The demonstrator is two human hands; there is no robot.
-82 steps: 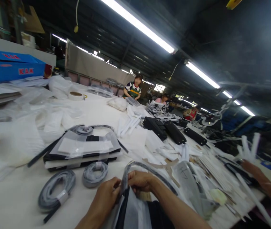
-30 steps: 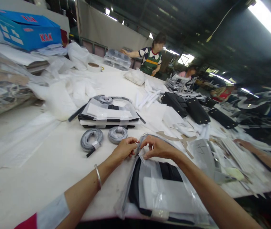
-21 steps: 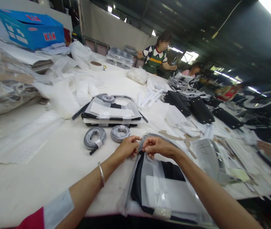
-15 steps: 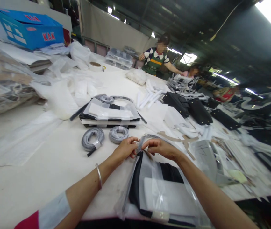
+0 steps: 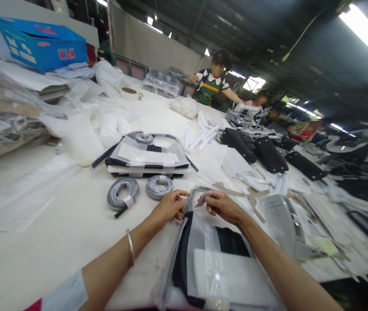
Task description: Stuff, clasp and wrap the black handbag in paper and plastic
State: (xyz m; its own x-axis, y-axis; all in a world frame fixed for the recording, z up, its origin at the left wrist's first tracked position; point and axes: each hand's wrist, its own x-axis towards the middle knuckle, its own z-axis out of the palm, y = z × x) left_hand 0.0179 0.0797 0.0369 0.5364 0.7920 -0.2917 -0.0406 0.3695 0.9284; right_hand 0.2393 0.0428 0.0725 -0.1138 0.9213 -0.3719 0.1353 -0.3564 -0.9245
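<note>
In front of me lies a flat black handbag in clear plastic (image 5: pixel 234 242), with white sheets taped on top. Its arched, plastic-wrapped handle (image 5: pixel 200 189) rises at the far end. My left hand (image 5: pixel 169 206) pinches at the left base of that handle; what exactly lies between the fingertips is partly hidden. Just right of it, my right hand (image 5: pixel 224 207) holds a small grey tag-like piece (image 5: pixel 202 199) between thumb and forefinger. Two wrapped, coiled straps (image 5: pixel 123 193) rest left of my hands. Beyond them is another packed handbag (image 5: pixel 151 157).
A blue box (image 5: pixel 46 45) sits on sheets at the far left, near heaped plastic bags (image 5: pixel 83 129). Tape (image 5: pixel 129 93) lies farther back. Black bag pieces (image 5: pixel 271 153) and grey parts (image 5: pixel 277 216) cover the right. A co-worker (image 5: pixel 211 84) stands across the table.
My right hand has drawn back slightly to the right from the handle, and the small grey piece now shows in its fingers. My left hand stays by the handle.
</note>
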